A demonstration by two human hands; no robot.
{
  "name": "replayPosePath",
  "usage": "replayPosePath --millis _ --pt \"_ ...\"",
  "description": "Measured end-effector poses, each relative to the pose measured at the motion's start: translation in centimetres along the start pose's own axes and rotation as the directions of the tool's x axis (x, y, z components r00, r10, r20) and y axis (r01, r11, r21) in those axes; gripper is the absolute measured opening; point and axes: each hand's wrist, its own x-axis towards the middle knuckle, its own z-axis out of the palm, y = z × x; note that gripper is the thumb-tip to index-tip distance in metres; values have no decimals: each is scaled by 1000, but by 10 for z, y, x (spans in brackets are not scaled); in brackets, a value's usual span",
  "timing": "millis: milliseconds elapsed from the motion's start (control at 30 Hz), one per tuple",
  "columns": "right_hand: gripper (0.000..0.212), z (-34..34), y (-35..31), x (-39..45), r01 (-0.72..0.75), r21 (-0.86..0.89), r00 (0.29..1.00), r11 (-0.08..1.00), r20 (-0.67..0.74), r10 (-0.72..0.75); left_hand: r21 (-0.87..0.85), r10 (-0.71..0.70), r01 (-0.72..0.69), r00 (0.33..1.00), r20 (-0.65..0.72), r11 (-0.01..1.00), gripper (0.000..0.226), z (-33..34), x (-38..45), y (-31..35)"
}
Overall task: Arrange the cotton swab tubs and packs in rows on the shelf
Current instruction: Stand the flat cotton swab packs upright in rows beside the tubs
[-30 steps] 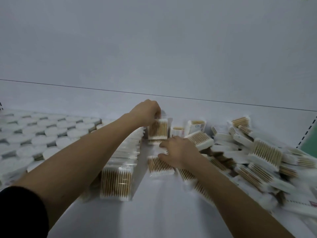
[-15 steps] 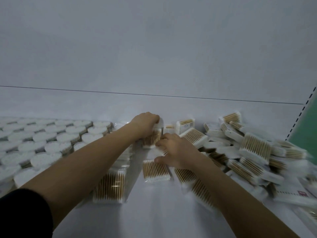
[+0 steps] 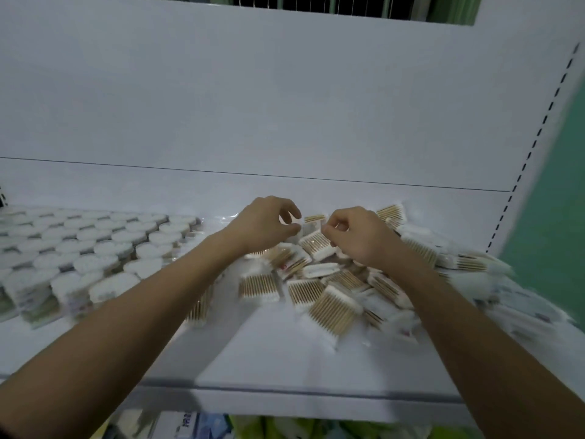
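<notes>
Round white-lidded cotton swab tubs point(image 3: 95, 248) stand in close rows on the left of the white shelf point(image 3: 253, 359). Beside them, a line of clear swab packs point(image 3: 202, 299) stands on edge, partly hidden by my left forearm. A loose pile of swab packs point(image 3: 332, 299) covers the shelf's right half. My left hand point(image 3: 266, 223) hovers over the far end of the pile, fingers loosely curled and holding nothing. My right hand point(image 3: 357, 236) is close beside it, fingers curled, thumb against forefinger just above one pack point(image 3: 316, 245). Blur hides whether it pinches that pack.
The shelf's back panel point(image 3: 285, 106) rises right behind the hands. A slotted upright point(image 3: 531, 147) and a green wall point(image 3: 557, 191) close off the right side. The shelf's front lip point(image 3: 285, 397) runs across below my arms, with coloured goods point(image 3: 190, 423) on the level beneath.
My left hand has let go of the pack it held upright at the far end of the line. Both hands have risen and come together over the back of the pile.
</notes>
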Motion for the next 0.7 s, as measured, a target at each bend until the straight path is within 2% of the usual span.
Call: replayPosePath --millis 200,333,467,567,700 --pt "19 -14 12 -54 -23 2 999 1000 48 23 -79 -93 94 995 22 992 25 34 -58 48" --pt "21 -15 25 -89 -24 -18 998 1000 65 25 -30 -158 158 987 20 987 44 64 -92 67" --pt "15 -11 39 -114 -56 13 998 998 -2 56 -65 -197 200 979 54 978 70 97 -108 77" --pt "11 -9 43 -129 -66 127 996 990 -57 74 -51 -248 247 968 -20 968 80 115 -111 76" --pt "8 4 46 -142 -56 308 987 950 -128 100 -88 -285 274 943 -172 958 69 122 -115 78"
